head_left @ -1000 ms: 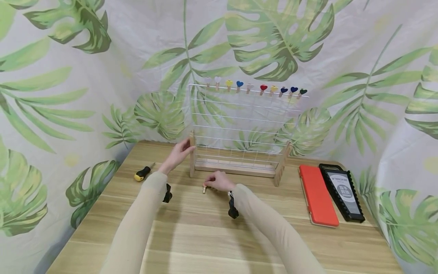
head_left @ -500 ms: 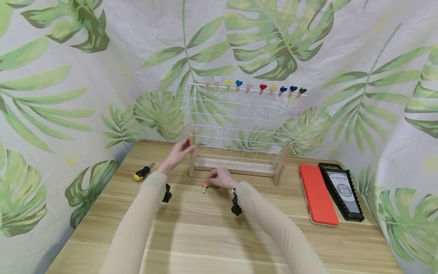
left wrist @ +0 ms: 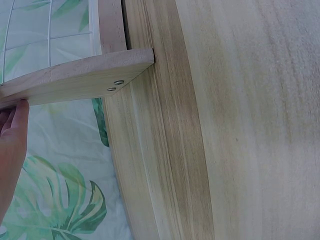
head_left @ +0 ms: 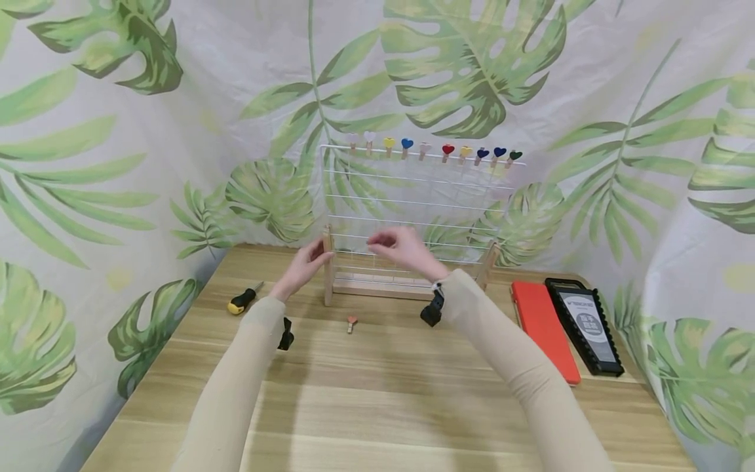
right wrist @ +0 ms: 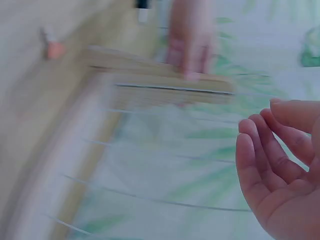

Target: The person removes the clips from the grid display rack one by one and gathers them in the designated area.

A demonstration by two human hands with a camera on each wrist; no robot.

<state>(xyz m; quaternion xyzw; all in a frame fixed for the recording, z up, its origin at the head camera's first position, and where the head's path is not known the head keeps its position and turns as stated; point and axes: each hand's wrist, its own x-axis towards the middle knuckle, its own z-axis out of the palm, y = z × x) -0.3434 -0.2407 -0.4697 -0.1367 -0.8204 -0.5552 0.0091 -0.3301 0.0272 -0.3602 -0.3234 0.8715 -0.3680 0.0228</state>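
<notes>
A white wire grid rack (head_left: 413, 196) on wooden feet stands at the back of the table, with a row of heart-topped clips (head_left: 433, 149) on its top wire. My left hand (head_left: 309, 262) rests with straight fingers against the rack's left wooden post (head_left: 328, 262); the left wrist view shows the fingertips (left wrist: 12, 145) beside that foot (left wrist: 75, 77). My right hand (head_left: 398, 246) hovers in front of the grid's lower wires, its fingers (right wrist: 280, 165) loosely curled and holding nothing. A small wooden clip with an orange heart (head_left: 351, 322) lies on the table in front of the rack.
A yellow-and-black screwdriver (head_left: 242, 301) lies at the left of the wooden table (head_left: 383, 406). A red case (head_left: 545, 328) and a black case (head_left: 586, 324) lie at the right. Leaf-print cloth hangs behind and at both sides.
My right hand let go of the orange-heart clip on the table and rose up and right to the grid. The left hand stayed on the post.
</notes>
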